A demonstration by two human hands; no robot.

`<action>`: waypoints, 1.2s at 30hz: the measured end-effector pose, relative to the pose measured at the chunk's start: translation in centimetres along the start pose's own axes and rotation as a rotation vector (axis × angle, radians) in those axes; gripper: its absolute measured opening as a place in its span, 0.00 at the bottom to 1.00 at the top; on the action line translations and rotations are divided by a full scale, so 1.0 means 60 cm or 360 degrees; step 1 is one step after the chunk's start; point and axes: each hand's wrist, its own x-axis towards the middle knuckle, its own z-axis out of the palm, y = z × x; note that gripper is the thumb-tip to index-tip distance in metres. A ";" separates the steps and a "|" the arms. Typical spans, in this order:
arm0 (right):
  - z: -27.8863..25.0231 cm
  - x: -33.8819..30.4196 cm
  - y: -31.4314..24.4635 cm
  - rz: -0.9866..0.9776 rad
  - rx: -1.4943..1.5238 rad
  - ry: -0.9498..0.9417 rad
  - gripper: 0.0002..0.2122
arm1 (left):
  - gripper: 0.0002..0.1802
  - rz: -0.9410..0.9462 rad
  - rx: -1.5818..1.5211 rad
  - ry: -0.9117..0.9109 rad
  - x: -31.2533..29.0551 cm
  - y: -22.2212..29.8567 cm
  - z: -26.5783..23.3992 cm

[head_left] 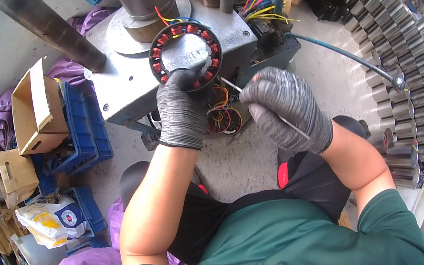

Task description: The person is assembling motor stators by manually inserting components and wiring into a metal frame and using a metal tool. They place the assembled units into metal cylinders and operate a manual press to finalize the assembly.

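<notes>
My left grip [181, 104], in a grey knit glove, is closed on the near edge of a black ring with red coils [155, 53], which extends just beyond my fingers, over the metal-topped desk [128, 90]. My right grip [286, 102], gloved alike, is clenched around a thin metal rod [231, 84]; its tip points away from me toward the ring (whether they touch, I can't quite make out). More wired rings [230, 121] sit lower down, between my two grips. Blue crates [79, 122] and a cardboard box [39, 115] stand well left of my left grip; steel cylinders [373, 19] are stacked well right of my right.
</notes>
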 end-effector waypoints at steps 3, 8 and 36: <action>0.000 0.003 0.008 0.0033 0.0050 0.0080 0.05 | 0.12 -0.0008 0.0010 -0.0033 -0.003 0.002 -0.003; -0.004 0.003 0.010 0.0172 0.0267 0.0032 0.05 | 0.11 0.0048 0.0027 -0.0068 -0.006 0.001 0.000; 0.036 0.009 0.053 0.1250 0.1433 0.0333 0.21 | 0.20 0.0142 0.0292 -0.0446 -0.055 -0.012 0.017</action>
